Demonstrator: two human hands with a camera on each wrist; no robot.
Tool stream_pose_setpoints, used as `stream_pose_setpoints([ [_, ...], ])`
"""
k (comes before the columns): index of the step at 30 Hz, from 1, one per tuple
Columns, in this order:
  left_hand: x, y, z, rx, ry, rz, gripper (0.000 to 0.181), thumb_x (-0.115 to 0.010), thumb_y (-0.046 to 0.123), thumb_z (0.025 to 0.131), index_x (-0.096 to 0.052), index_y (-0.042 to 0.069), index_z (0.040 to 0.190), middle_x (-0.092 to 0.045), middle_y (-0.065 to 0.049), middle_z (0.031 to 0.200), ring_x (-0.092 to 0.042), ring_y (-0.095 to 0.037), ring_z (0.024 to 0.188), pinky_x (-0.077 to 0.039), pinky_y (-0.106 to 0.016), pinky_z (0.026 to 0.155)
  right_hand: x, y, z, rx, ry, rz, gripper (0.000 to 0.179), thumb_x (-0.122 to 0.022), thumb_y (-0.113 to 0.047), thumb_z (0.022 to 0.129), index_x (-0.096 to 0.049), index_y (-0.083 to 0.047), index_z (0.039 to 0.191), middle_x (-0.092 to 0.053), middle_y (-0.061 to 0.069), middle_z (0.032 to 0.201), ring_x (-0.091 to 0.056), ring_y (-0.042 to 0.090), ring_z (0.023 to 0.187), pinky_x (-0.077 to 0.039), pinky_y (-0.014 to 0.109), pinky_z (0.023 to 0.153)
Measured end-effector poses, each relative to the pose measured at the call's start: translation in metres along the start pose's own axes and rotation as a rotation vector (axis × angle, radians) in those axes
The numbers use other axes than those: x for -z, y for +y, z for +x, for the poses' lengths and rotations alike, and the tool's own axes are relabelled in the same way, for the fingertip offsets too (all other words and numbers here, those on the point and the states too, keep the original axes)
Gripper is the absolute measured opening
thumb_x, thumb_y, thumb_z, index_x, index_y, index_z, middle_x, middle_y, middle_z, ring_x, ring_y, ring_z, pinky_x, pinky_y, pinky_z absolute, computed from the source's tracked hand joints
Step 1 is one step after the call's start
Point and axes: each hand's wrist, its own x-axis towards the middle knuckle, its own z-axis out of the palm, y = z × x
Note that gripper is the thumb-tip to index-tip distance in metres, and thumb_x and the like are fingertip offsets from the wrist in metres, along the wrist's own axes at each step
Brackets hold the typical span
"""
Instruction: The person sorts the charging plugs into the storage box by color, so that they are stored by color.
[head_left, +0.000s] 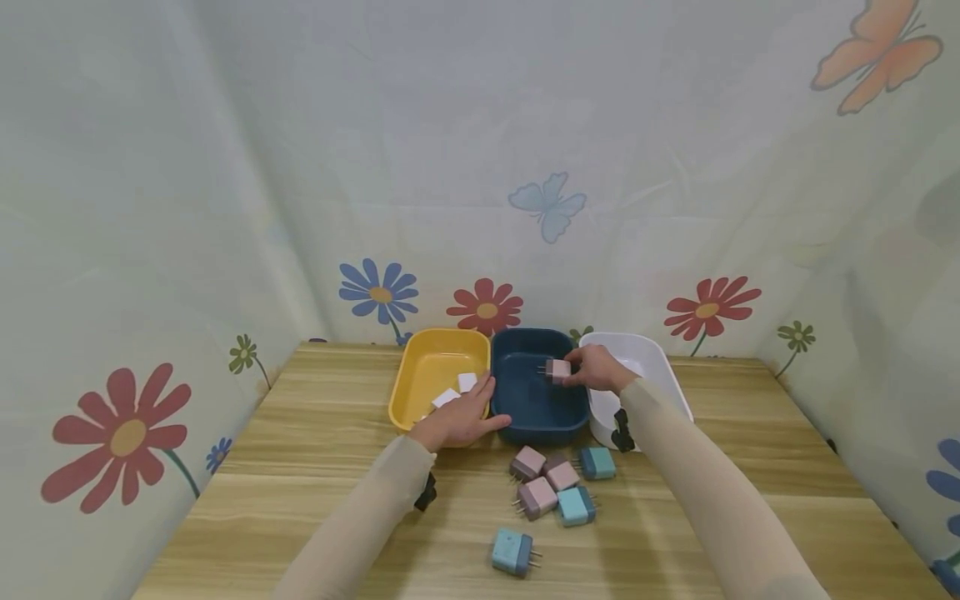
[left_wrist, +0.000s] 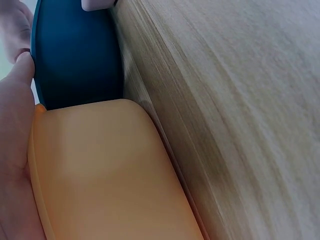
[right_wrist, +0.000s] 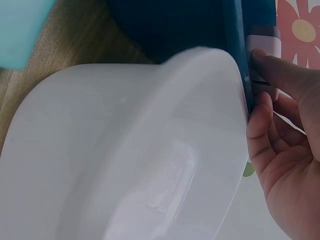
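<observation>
My right hand [head_left: 600, 367] pinches a pink plug-in charger [head_left: 557, 371] between thumb and fingers, its prongs pointing left, over the dark blue bin [head_left: 534, 425]. In the right wrist view the charger [right_wrist: 265, 45] shows beside the blue bin's rim. The left hand [head_left: 462, 417] lies with extended fingers across the front right rim of the yellow bin [head_left: 401, 392], its thumb reaching to the blue bin's edge. Several white blocks [head_left: 446, 397] sit in the yellow bin, partly covered by that hand.
A white bin [head_left: 660, 367] stands right of the blue one, under the right forearm. In front of the bins, several pink chargers [head_left: 537, 497] lie clustered with two teal chargers [head_left: 576, 506]. Another teal charger [head_left: 512, 551] lies nearer on the wooden table [head_left: 247, 517]. Printed cloth hangs behind.
</observation>
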Motion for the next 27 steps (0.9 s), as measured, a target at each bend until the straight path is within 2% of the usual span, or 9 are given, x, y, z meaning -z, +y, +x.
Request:
stream_pose_setpoints([
  [5, 0.0, 0.001, 0.0, -0.008, -0.001, 0.004, 0.091, -0.041, 0.066, 0.089, -0.006, 0.012, 0.153, 0.004, 0.0, 0.159, -0.015, -0.018, 0.142, -0.023, -0.038, 0.111, 0.001, 0.001, 0.0, 0.009, 0.016, -0.013, 0.046, -0.077, -0.016, 0.079, -0.062, 0.009, 0.115, -0.065, 0.021, 0.107, -0.06, 0.031, 0.094, -0.049, 0.041, 0.086],
  [10, 0.001, 0.001, 0.0, -0.017, 0.003, 0.009, 0.09, -0.041, 0.066, 0.09, -0.007, 0.01, 0.153, 0.003, -0.001, 0.159, -0.015, -0.018, 0.142, -0.023, -0.038, 0.111, 0.002, 0.003, -0.003, 0.028, 0.024, 0.003, 0.051, -0.074, -0.013, 0.081, -0.056, 0.013, 0.121, -0.06, 0.026, 0.116, -0.057, 0.038, 0.108, -0.046, 0.045, 0.092],
  [14, 0.001, 0.0, -0.001, -0.01, 0.005, 0.019, 0.09, -0.041, 0.066, 0.09, -0.007, 0.011, 0.153, 0.003, -0.001, 0.159, -0.016, -0.018, 0.142, -0.022, -0.037, 0.112, 0.004, 0.005, -0.008, 0.077, 0.032, 0.025, 0.049, -0.073, -0.013, 0.082, -0.057, 0.012, 0.12, -0.061, 0.026, 0.115, -0.059, 0.038, 0.105, -0.049, 0.044, 0.087],
  [21, 0.002, 0.002, -0.003, 0.016, 0.001, 0.01, 0.09, -0.04, 0.066, 0.089, -0.006, 0.012, 0.153, 0.002, -0.001, 0.159, -0.016, -0.019, 0.142, -0.023, -0.039, 0.111, 0.011, 0.005, -0.022, 0.107, 0.014, 0.071, 0.045, -0.073, -0.013, 0.083, -0.059, 0.008, 0.12, -0.061, 0.025, 0.114, -0.065, 0.023, 0.086, -0.054, 0.038, 0.078],
  [27, 0.0, 0.002, -0.002, 0.026, 0.001, -0.004, 0.09, -0.04, 0.067, 0.089, -0.006, 0.014, 0.153, 0.001, -0.001, 0.159, -0.014, -0.019, 0.143, -0.022, -0.04, 0.111, 0.016, 0.004, -0.039, 0.161, 0.007, 0.07, 0.044, -0.073, -0.016, 0.083, -0.06, 0.007, 0.119, -0.064, 0.019, 0.109, -0.063, 0.019, 0.082, -0.054, 0.034, 0.073],
])
